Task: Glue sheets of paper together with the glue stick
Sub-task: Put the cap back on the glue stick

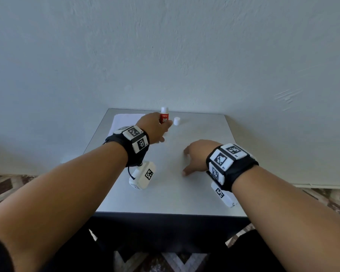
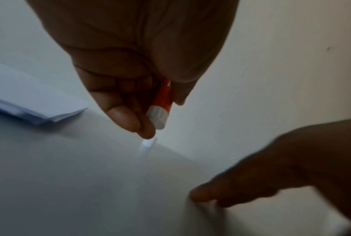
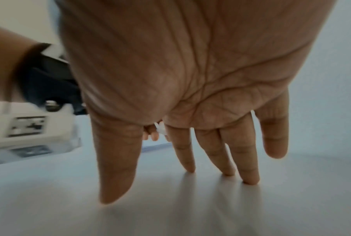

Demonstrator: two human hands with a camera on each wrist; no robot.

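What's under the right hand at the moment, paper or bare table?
The right hand spreads flat, fingertips pressing a pale surface. It looks like a white sheet on the table, though its edges barely show. Anything under the palm is hidden.

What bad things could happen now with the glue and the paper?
1. The left hand grips the red glue stick upside down, with its glue end toward the white sheet, so it might smear too much glue.
2. The right hand rests only fingertips on that sheet, so rubbing may make it slide or wrinkle.
3. The small white cap stands loose nearby on the grey table; a bump could roll it off.
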